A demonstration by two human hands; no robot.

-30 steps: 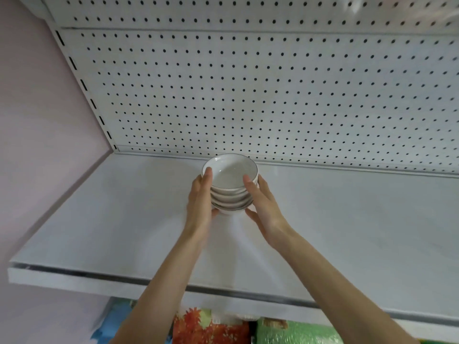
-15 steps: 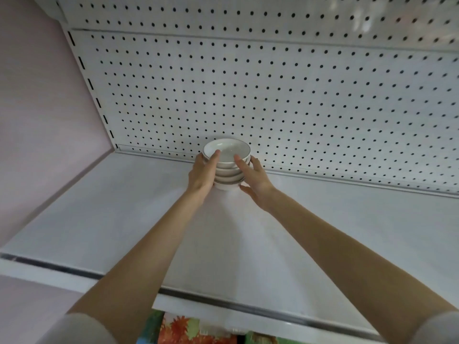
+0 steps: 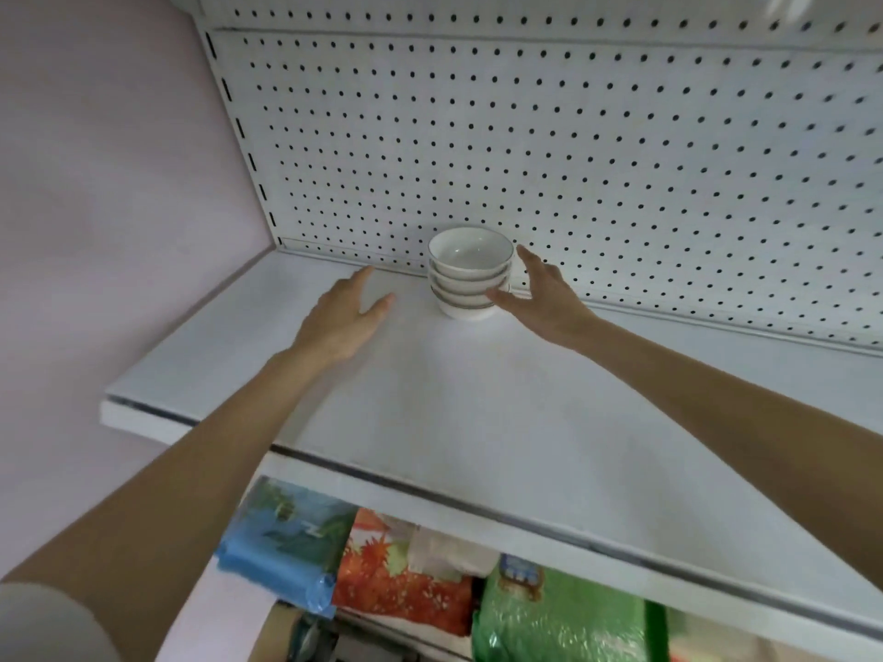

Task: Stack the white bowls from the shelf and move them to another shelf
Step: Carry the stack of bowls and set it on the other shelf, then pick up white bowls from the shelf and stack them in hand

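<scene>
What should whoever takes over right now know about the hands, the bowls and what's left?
Left hand: open, empty, clear of the bowls, low over the shelf.
Right hand: open, thumb at or near the bowl stack; contact unclear.
Bowls: stacked upright on the shelf, close to the pegboard.
Done: bowls stacked and set down here.
Left: draw the right hand away; check the stack sits steady.

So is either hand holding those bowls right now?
The left hand holds nothing. Whether the right hand's thumb touches the stack of white bowls is unclear.
</scene>
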